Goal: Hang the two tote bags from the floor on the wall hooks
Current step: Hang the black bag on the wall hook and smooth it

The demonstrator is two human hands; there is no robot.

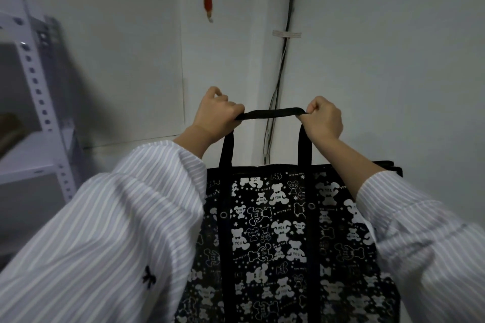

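We are holding the black bear-print tote bag (275,231) up, our left hand (219,115) and right hand (324,119) each clenching a grip on its handle (271,113), below the red wall hook (208,6).

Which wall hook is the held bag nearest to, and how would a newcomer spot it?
Start at the pale grey wall facing the person, left of the corner cables. Above the black bear-print tote bag held up by both hands sits a small red wall hook. It is the only red thing on the wall.
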